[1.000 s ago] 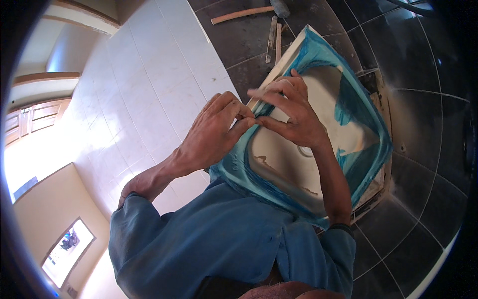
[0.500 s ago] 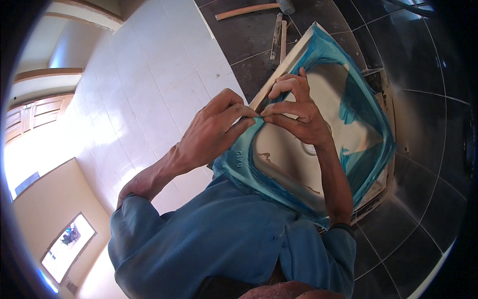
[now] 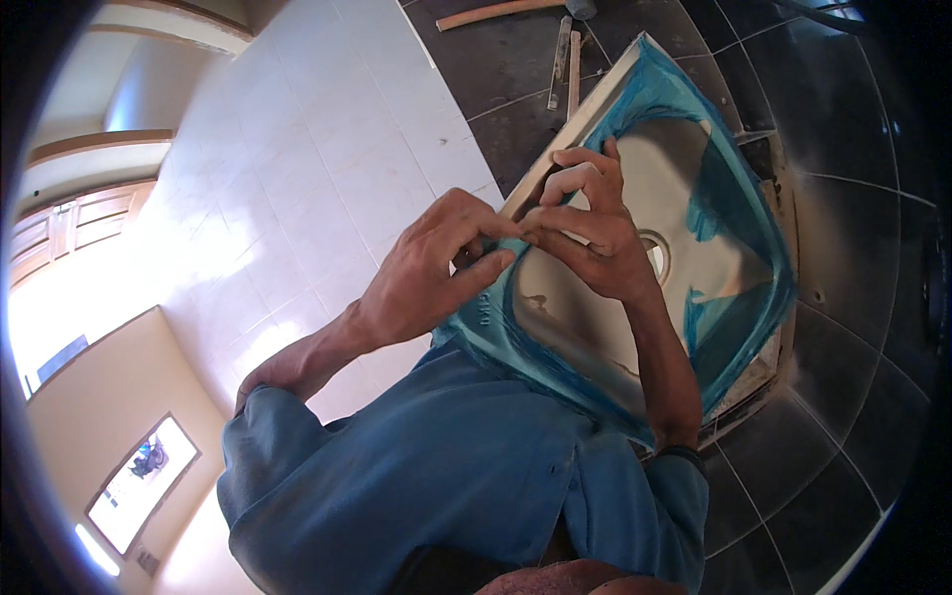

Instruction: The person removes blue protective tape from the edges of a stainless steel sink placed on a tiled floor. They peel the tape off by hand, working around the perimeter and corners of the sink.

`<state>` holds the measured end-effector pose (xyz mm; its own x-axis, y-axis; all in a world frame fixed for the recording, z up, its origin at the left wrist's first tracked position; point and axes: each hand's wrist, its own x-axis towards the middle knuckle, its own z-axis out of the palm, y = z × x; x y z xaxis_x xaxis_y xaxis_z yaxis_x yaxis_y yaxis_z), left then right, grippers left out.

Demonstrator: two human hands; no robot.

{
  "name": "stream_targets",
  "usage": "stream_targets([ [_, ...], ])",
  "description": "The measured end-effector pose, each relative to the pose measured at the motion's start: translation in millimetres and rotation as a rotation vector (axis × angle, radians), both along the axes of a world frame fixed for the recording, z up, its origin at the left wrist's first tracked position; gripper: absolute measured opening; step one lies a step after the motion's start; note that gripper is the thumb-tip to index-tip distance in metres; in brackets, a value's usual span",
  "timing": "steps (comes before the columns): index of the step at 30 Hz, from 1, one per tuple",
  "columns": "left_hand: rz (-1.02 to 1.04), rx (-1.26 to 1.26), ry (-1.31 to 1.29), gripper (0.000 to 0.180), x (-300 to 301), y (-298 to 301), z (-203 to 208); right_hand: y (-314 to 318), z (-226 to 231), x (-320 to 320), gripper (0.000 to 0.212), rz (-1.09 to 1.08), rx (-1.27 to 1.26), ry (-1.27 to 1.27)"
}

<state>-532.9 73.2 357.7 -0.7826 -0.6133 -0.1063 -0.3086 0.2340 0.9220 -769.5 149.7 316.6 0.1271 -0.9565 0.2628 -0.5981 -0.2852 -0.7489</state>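
A pale corner-shaped basin lies before me, its rim and parts of its inside wrapped in blue plastic film. My left hand is at the basin's left rim, fingers curled and closed on the film, its index tip meeting my other hand's fingertips. Its thumb lies on the film a little below. My right hand reaches over the basin and pinches at the same spot between thumb and index, its other fingers bent and raised. The pinched bit of film is mostly hidden by the fingertips. Part of a round drain hole shows beside my right wrist.
Beyond the basin lie a hammer with a wooden handle and two narrow strips on dark tiles. Dark tiled wall closes the right side, with a rough gap along the basin. Light glossy floor tiles spread to the left.
My left thumb has moved slightly down and away from the index finger. Both hands stay at the same rim spot. The view has shifted a little, and more of the drain hole shows.
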Motion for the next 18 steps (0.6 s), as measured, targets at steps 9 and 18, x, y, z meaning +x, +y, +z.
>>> stream_targets([
  [9, -0.058, -0.147, -0.063, 0.018, 10.4, 1.0, -7.6, 0.9, -2.6, -5.6, 0.016, 0.093, 0.075, -0.123],
  [18, -0.041, -0.653, -0.069, 0.012, 4.6, 8.8, -4.3, 2.4, 10.4, 7.9, 0.026, 0.055, 0.142, 0.046],
])
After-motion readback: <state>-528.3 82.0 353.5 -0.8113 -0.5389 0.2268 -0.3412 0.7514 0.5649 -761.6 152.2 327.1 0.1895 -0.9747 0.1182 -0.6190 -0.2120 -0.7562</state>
